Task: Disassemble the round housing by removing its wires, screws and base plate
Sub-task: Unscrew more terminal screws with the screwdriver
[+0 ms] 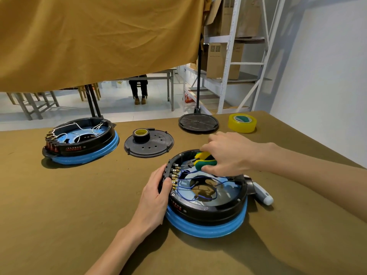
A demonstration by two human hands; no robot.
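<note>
Now I see the round housing (206, 195) at six o'clock on the table (79, 195), blue wires (184, 187) inside. My left hand (155, 197) grips its nine o'clock rim, fingers curled. My right hand (228, 153) clasps the yellow-green pliers (202, 161), tips inside at twelve.

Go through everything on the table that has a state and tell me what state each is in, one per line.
Near housing: cover off, blue wires attached.
Far housing: cover off, white wires inside.
Left hand: grips the near housing's rim.
Right hand: grips the pliers.
Pliers: tips inside the housing.
Cover plate: lying flat, black tape roll on it.
Yellow tape roll: lying flat.
</note>
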